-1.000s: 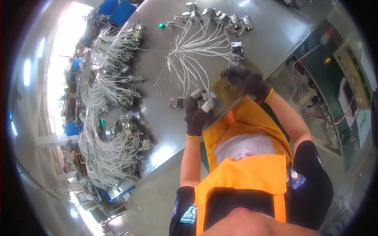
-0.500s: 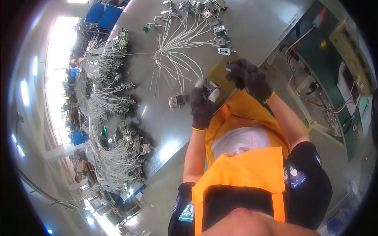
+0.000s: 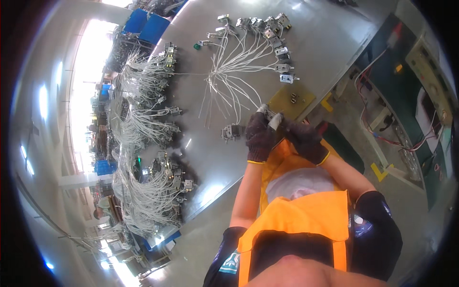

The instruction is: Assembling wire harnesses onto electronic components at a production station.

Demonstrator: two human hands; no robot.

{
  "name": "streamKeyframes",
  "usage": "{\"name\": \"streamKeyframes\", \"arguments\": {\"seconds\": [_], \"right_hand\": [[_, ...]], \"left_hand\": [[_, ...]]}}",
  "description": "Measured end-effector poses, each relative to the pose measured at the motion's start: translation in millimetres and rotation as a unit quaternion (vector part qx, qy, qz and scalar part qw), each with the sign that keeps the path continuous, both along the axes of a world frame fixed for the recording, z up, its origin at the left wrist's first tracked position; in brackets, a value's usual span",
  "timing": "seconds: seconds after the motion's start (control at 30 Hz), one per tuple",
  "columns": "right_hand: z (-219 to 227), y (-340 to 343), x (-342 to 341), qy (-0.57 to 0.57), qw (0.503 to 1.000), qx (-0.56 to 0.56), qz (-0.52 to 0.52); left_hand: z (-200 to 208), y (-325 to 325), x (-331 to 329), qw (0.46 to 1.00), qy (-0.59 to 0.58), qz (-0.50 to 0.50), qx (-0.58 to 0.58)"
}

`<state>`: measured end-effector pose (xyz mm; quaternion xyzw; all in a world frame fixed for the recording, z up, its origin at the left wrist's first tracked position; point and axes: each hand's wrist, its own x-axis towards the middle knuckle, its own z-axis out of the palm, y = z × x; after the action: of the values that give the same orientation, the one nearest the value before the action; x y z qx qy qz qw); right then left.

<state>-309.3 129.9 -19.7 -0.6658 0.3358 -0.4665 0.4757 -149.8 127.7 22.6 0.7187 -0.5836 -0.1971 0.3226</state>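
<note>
In its dark glove with pale fingertips, my left hand (image 3: 259, 138) is closed around a small metal part (image 3: 268, 114) on a white wire. Close beside it, my right hand (image 3: 306, 138), also gloved, has its fingers curled in against that part; what they hold is hidden. Both hands are over the near edge of a brownish-yellow board (image 3: 306, 98), on which several tiny brass-coloured pieces (image 3: 294, 98) lie. The white wire runs to a bundle of white wires (image 3: 217, 71) fanned out on the metal table. Left of my left hand lies another metal part (image 3: 231, 132).
More metal parts (image 3: 282, 52) form an arc at the far ends of the wires. Along the table's left side are heaped wire bundles (image 3: 143, 191) with metal parts. To the right, a green surface (image 3: 382, 67) carries red and white cables. Blue bins (image 3: 155, 27) stand far left.
My right hand has come down and left from over the board to the part in my left hand. The small brass-coloured pieces now show on the board. The whole view has shifted slightly.
</note>
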Motion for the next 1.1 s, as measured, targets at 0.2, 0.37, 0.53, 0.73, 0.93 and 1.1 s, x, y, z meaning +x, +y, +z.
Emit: {"name": "streamKeyframes", "arguments": {"seconds": [0.2,0.37,0.53,0.73,0.93,1.1], "right_hand": [[20,-14,-4,-0.024,0.996,0.016,0.079],[10,-17,7,0.029,0.987,-0.158,-0.003],[-17,1,11,-0.284,0.828,0.461,0.148],[-51,1,9,-0.136,0.942,0.295,0.085],[-7,-65,13,-0.139,0.99,0.018,-0.022],[4,-70,-17,-0.226,0.917,0.329,0.004]], "left_hand": [[6,-7,0,0.998,-0.031,-0.004,-0.061],[3,-8,6,0.999,-0.002,-0.013,-0.046],[-50,-1,28,0.991,0.021,-0.072,-0.108],[-11,37,18,0.821,0.567,-0.06,-0.028],[-20,7,26,0.886,0.453,-0.089,-0.051],[-50,6,2,0.989,0.08,-0.03,-0.124]]}}
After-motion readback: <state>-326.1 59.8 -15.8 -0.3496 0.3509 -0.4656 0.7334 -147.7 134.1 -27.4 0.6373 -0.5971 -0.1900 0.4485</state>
